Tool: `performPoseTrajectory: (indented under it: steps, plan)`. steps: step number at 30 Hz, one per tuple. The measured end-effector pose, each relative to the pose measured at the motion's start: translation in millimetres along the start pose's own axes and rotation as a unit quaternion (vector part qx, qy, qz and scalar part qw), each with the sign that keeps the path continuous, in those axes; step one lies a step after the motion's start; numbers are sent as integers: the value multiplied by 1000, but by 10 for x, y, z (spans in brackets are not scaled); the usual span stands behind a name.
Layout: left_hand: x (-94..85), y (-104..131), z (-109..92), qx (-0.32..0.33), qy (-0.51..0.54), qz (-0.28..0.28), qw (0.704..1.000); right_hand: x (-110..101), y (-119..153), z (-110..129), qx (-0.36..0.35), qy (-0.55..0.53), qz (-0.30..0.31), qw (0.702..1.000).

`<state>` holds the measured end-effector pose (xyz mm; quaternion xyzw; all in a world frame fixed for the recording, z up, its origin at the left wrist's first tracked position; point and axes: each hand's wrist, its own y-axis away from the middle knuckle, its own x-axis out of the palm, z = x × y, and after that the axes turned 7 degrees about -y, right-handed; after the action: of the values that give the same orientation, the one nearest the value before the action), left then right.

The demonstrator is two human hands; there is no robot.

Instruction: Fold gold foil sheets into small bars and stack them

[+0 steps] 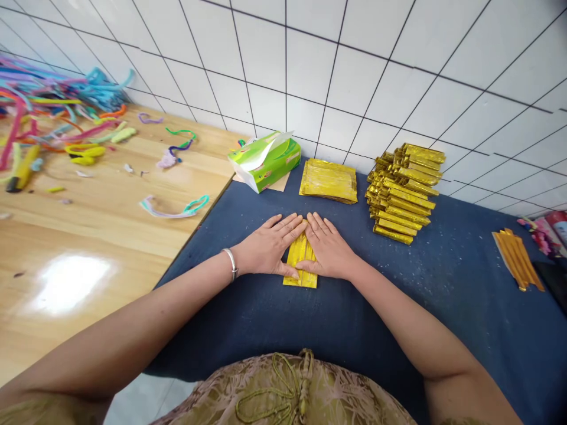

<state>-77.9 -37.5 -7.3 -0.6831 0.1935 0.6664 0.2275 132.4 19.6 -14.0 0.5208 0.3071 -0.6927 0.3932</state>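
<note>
A gold foil sheet (301, 280) lies on the dark blue table surface (354, 330), its lower part showing below my hands. My left hand (267, 245), with a silver bracelet at the wrist, rests flat on the sheet's left side, fingers stretched out. From the right, my right hand (328, 247) lies flat on the same sheet, fingers spread. The fingertips of both hands meet near the sheet's top edge, and the thumbs come close together over its lower part. Both palms hide much of the sheet.
Behind my hands are a green tissue box (270, 160), a flat stack of gold sheets (328, 180) and a pile of folded gold strips (405, 195). Orange-gold strips (517, 260) lie far right. Colourful fuzzy stems (57, 100) cover part of the wooden table (110, 218). A tiled wall rises behind.
</note>
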Motion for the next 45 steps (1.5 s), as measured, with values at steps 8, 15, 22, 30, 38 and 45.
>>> performPoseTrajectory:
  steps: [8,15,22,30,38,45]
  plan:
    - [-31,-8,5,1,2,-12,1000,-61,-34,-36,-2,-2,8,1000]
    - [-27,-14,36,95,39,-2,995,-85,-94,-82,6,-2,21,1000]
    - [-6,0,38,94,46,9,994,-80,90,5,63,-13,-10,998]
    - [30,3,54,92,40,6,995,-102,496,354,56,-3,13,998]
    - [-26,13,28,84,27,24,996,-51,598,447,63,-9,27,998]
    - [-39,6,7,91,19,14,996,-58,561,496,69,9,23,997]
